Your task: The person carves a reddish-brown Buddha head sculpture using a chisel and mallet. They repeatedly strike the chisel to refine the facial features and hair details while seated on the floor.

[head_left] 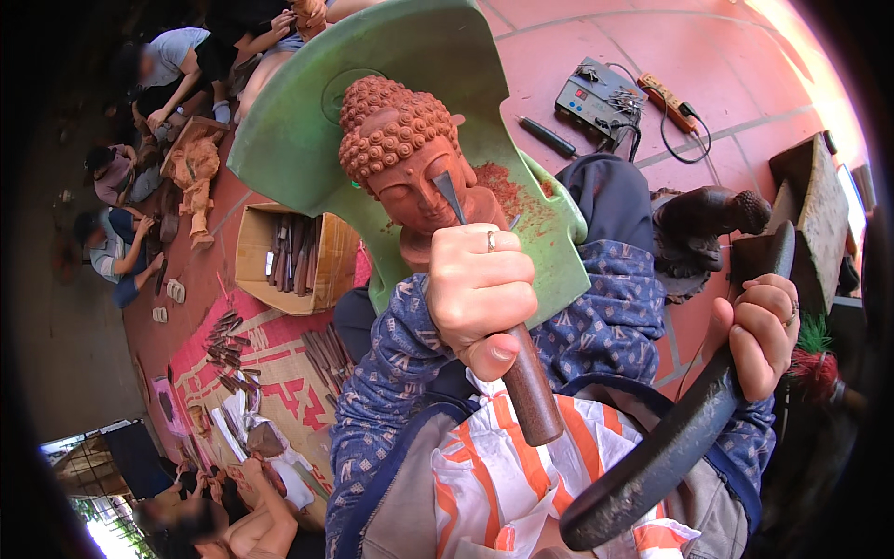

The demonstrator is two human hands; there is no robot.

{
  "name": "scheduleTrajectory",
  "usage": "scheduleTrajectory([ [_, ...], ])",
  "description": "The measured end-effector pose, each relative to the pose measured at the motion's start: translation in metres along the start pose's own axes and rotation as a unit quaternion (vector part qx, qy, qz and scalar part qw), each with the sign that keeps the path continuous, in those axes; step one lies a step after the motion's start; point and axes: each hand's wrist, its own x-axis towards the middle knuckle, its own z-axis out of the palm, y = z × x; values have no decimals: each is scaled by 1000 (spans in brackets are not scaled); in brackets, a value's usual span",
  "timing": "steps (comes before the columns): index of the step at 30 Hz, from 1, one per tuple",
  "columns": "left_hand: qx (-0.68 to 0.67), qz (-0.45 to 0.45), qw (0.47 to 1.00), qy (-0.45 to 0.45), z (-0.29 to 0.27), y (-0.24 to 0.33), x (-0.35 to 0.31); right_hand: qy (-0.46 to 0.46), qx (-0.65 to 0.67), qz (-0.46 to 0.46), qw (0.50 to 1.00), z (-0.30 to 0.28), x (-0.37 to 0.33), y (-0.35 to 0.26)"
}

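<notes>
A reddish-brown carved Buddha head, with curled hair and lowered eyelids, leans back in a green plastic seat-like shell. Red wood shavings lie beside it. My left hand is wrapped round a chisel with a dark wooden handle. Its flat metal tip overlaps the face by the nose and eye; whether it touches the wood I cannot tell. At the right, my right hand grips a dark, curved wooden mallet, held apart from the chisel's handle end.
A cardboard box of wooden-handled tools stands left, near more tools on flattened cardboard. Beyond the shell are a grey electrical unit, power strip and black cylindrical tool. A dark carving lies right. Several people sit at left.
</notes>
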Motion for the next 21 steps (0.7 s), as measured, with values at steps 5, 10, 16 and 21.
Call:
scheduleTrajectory([
  [5, -12, 18, 1000, 9, -1, 0, -4, -5, 47, -36, 998, -4, 7, 1],
  [10, -22, 22, 999, 17, -1, 0, -4, -46, -5, -29, 998, -11, 16, -6],
  [16, -80, 3, 996, 49, 2, 6, -4, -26, -39, -7, 999, -6, 9, -6],
  [21, -43, 2, 999, 18, 7, 18, 0, 22, 5, 2, 1000, -2, -2, -5],
])
